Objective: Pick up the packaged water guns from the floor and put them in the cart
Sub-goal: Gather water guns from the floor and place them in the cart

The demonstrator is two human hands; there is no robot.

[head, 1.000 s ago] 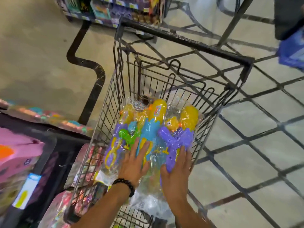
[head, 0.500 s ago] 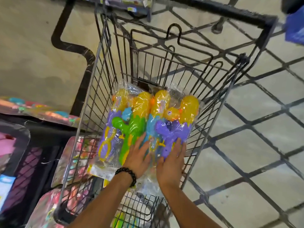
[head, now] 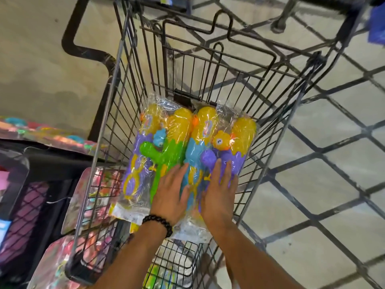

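Now, head view: packaged water guns (head: 187, 147) lie inside wire cart (head: 291, 113), leaning toward far end, clear wrap crinkled. Left hand (head: 173, 195), beaded bracelet (head: 158, 223) at wrist, rests flat on green and blue guns, fingers straight, gripping nothing. Right hand (head: 218, 190) flat on purple gun, fingers straight too. Step judged: settling packs. Best press evenly, keep packs side by side, lift palms straight off so slippery wrap does not drag. More toy packs (head: 52, 138) outside cart, left.
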